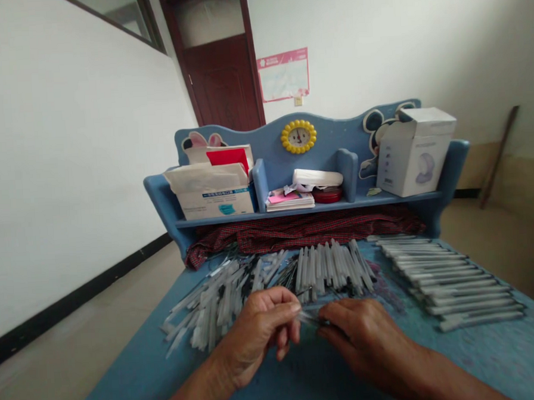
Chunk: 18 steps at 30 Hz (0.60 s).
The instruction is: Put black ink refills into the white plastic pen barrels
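Observation:
Above the blue desk, my left hand (pixel 269 325) pinches one end of a translucent pen barrel (pixel 308 318), which is blurred. The fingers of my right hand (pixel 361 332) are closed around its other end, where a dark part shows; exactly what they grip there is hidden. Just beyond my hands lies a row of frosted pen barrels (pixel 328 265), side by side. To the left is a loose pile of similar barrels (pixel 221 301), mixed with dark thin pieces. On the right, several pens with dark ends (pixel 459 285) lie in a neat stack.
At the back of the desk (pixel 137 374) rises a blue shelf (pixel 263 125) with a yellow flower-shaped clock (pixel 298 137). It holds a mask box (pixel 217 202), small papers (pixel 289 202) and a white carton (pixel 414 153). A dark red checked cloth (pixel 295 231) lies beneath it.

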### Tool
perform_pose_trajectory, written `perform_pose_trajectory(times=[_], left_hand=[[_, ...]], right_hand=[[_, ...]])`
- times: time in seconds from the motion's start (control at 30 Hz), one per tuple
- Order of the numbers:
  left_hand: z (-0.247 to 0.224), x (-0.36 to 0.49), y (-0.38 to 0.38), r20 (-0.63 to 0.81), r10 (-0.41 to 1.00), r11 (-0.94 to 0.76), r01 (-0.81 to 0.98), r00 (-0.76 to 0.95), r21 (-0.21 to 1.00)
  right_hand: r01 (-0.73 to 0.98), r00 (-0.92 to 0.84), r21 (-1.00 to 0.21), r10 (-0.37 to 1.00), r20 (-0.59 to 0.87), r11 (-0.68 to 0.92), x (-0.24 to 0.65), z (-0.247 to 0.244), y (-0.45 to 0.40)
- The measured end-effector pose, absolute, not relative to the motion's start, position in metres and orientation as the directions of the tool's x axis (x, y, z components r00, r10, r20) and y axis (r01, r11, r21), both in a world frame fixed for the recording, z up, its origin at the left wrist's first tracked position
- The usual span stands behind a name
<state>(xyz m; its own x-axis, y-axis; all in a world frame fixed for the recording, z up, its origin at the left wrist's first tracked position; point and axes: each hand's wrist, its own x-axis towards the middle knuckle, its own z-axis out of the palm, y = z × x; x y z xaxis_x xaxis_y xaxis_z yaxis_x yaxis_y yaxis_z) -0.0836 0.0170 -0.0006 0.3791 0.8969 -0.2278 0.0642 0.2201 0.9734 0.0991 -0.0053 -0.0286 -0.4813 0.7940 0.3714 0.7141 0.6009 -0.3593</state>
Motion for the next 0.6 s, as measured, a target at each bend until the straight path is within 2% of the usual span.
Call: perform_pose_trajectory(times=[0.27,0.43,0.6], left_hand=[[0.000,-0.080,0.016,-0.235,0.848,0.153,0.206,0.476,0.967],[-0.003,-0.080,0.020,-0.268,0.805,0.112,0.307,0.529,0.945],[-0.006,-0.084,0.024,-0.251,0.815,0.045,0.375,0.522,0.926]], right_hand=[[0.734,-0.531,-0.252,0.764,0.366,0.631,0.114,-0.017,-0.011],[0.753,-0.568,-0.127,0.735,0.371,0.646,0.139,-0.012,-0.016],[0.840,-0.505,-0.007,0.786,0.357,0.543,0.208,0.004,-0.012]])
